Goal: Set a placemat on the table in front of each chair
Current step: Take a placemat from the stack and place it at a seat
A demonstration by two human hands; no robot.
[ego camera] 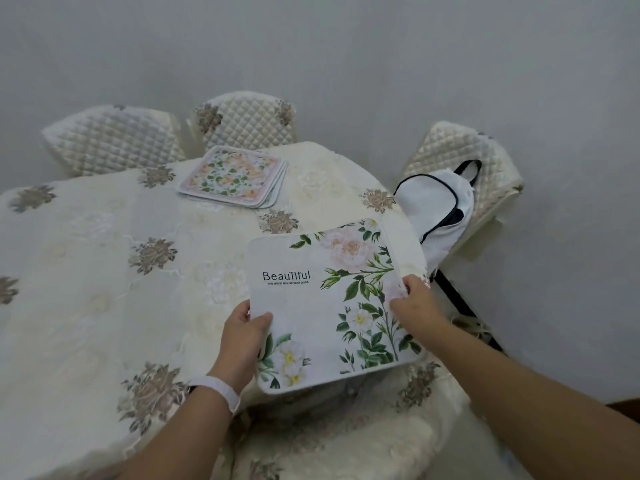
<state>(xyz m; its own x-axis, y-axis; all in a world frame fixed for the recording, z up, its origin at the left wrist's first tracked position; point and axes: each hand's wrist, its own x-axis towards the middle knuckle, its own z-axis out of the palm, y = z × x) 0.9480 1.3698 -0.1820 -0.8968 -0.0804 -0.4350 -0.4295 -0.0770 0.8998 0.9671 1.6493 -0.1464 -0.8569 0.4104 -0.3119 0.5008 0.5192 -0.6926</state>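
A white floral placemat (pixel 322 306) printed "Beautiful" lies flat over the near right edge of the table (pixel 86 271), its front corner past the edge. My left hand (pixel 242 337) grips its left side with the thumb on top. My right hand (pixel 414 299) pinches its right edge. A stack of several orange-flowered placemats (pixel 232 176) rests at the far side of the table, in front of a quilted chair (pixel 244 121). Two more quilted chairs stand nearby: one at the far left (pixel 110 140), one at the right (pixel 460 161).
A cream cloth with brown flowers covers the table. A white bag with dark straps (pixel 440 209) hangs on the right chair. A cushioned seat (pixel 332 445) sits just below the held placemat. Grey walls close in behind and to the right.
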